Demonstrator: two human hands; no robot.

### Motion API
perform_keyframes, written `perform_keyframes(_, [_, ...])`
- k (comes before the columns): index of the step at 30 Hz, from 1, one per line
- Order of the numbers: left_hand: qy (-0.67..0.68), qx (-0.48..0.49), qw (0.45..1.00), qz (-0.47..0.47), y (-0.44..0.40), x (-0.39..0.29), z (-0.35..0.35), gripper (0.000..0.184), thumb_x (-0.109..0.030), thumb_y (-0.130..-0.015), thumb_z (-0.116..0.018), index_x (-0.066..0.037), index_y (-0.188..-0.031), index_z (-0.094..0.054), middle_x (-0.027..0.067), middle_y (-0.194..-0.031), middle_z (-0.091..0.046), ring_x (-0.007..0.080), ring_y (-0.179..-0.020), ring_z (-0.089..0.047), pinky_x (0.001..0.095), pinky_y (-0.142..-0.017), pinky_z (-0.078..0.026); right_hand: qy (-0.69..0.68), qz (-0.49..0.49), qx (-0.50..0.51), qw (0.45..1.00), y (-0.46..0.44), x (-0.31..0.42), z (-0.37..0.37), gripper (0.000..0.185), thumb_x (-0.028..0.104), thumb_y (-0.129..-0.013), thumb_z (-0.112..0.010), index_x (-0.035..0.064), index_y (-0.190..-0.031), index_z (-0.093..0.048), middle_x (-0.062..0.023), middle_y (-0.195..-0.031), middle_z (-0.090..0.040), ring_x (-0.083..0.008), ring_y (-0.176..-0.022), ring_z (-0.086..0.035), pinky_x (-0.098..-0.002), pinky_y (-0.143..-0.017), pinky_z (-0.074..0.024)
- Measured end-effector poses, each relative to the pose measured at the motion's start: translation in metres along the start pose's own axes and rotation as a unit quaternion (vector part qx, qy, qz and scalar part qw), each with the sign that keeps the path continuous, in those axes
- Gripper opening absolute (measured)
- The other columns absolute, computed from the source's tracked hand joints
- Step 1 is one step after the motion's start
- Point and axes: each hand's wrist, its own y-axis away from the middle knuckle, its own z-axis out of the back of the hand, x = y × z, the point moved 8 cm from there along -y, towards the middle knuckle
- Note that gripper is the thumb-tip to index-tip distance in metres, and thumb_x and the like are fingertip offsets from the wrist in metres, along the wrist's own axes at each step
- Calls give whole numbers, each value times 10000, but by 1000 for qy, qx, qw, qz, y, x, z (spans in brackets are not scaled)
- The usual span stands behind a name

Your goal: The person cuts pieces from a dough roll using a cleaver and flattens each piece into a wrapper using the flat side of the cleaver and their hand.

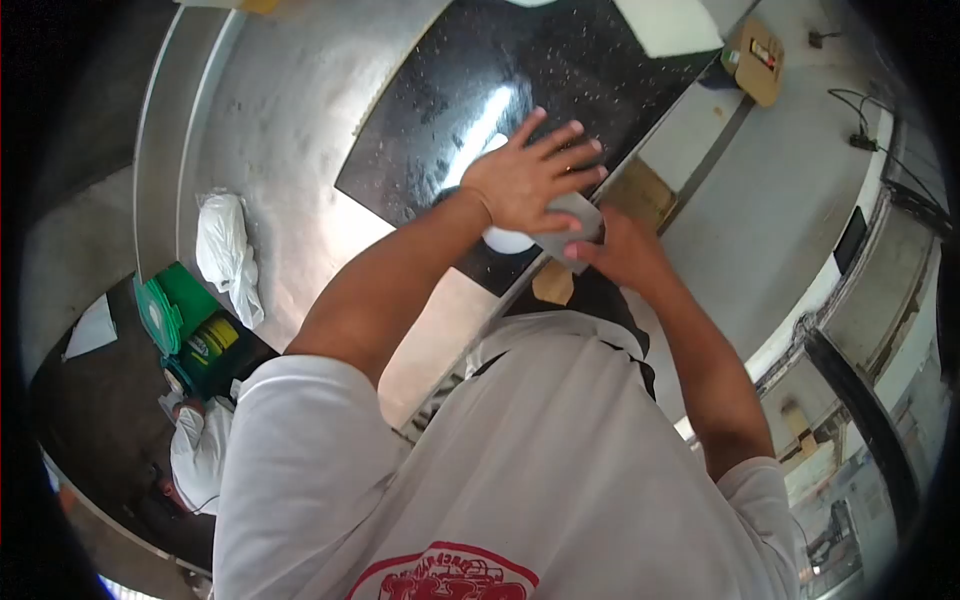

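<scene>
My left hand (535,180) is spread flat, palm down, over the near edge of a black glossy slab (400,130). A smooth white rounded thing (508,240) shows partly under its wrist; the rest is hidden. My right hand (632,248) grips the side of a flat grey rectangular scraper-like piece (572,232), thumb on its near face. My left thumb lies on or just over that piece; I cannot tell which. Pale specks dot the slab.
A white plastic bag (228,245) lies on the metal counter (285,130) at left. Beyond it are a green container (205,345) and another person in a white sleeve (195,450). A white sheet (670,25) lies at the slab's far corner, near a brown cardboard piece (755,62).
</scene>
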Motion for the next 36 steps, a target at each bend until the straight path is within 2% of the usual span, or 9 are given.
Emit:
perform_keyframes(3, [-61, -30, 997, 34, -13, 34, 19, 745, -735, -939, -451, -281, -1528, -476, 50, -1636, -371, 322, -1554, -238, 607, -1251, -120, -15, 53, -11, 998, -14, 14, 12, 610, 380, -810, -803, -24, -1229, -619, -188, -1010, -735, -346, -920, -724, -434, -830, -553])
perform_keyframes(9, [41, 12, 998, -54, 20, -61, -21, 716, -741, -943, -431, -280, -1480, -539, 20, -1576, -456, 319, -1543, -259, 617, -1249, -130, -62, 182, -83, 978, 43, -26, -59, 796, 386, -799, -831, -37, -1372, -475, -287, -1088, -702, -446, -1039, -685, -512, -893, -539])
perform_keyframes(12, [18, -10, 999, -36, -6, -36, -3, 699, -721, -932, -482, -272, -1462, -555, 34, -1552, -484, 320, -1515, -313, 627, -1232, -163, -41, -29, -42, 998, 41, -25, -21, 856, 415, -742, -881, -42, -1341, -475, -296, -1054, -706, -456, -1023, -686, -527, -881, -544])
perform_keyframes(18, [-55, -70, 994, 63, -26, 41, 28, 708, -684, -934, -516, -249, -1492, -520, 104, -1597, -419, 375, -1504, -315, 647, -1212, -189, 51, 61, -47, 996, -5, 18, 38, 709, 415, -745, -858, -55, -1204, -592, -277, -992, -715, -434, -975, -706, -489, -854, -548])
perform_keyframes(21, [-33, -27, 996, 83, -2, 7, 7, 710, -696, -935, -504, -264, -1500, -513, 96, -1621, -385, 377, -1520, -290, 656, -1220, -172, -90, 152, -35, 984, 19, 8, -7, 647, 414, -808, -812, -24, -1213, -563, -276, -1065, -715, -468, -1027, -683, -516, -892, -540])
perform_keyframes(25, [49, -37, 997, 36, -11, -47, -11, 717, -719, -909, -523, -279, -1476, -538, 58, -1593, -430, 351, -1528, -285, 648, -1225, -177, -71, 52, -16, 996, 34, -36, -23, 660, 426, -822, -799, -7, -1248, -540, -270, -1067, -717, -477, -1041, -678, -528, -898, -536])
perform_keyframes(28, [-18, -45, 996, 77, -35, -13, 12, 687, -679, -924, -540, -270, -1476, -535, 64, -1572, -458, 345, -1496, -341, 632, -1207, -219, 10, -6, -17, 1000, 24, -27, 19, 772, 421, -790, -818, -36, -1332, -516, -284, -1121, -691, -440, -1027, -691, -498, -874, -542])
perform_keyframes(33, [-68, -84, 987, 119, -36, 27, 23, 698, -657, -930, -541, -255, -1500, -507, 92, -1602, -413, 360, -1513, -301, 613, -1222, -202, 57, 55, -55, 995, -4, 24, 66, 717, 406, -789, -824, -35, -1282, -546, -280, -1106, -700, -434, -1048, -688, -500, -889, -540])
perform_keyframes(36, [-4, -62, 996, 69, -9, 3, 15, 722, -667, -937, -531, -273, -1537, -459, 124, -1617, -385, 365, -1517, -302, 614, -1231, -175, -91, 131, -9, 987, 21, 6, 2, 660, 409, -805, -804, -27, -1243, -574, -309, -1171, -675, -449, -1131, -657, -522, -944, -516])
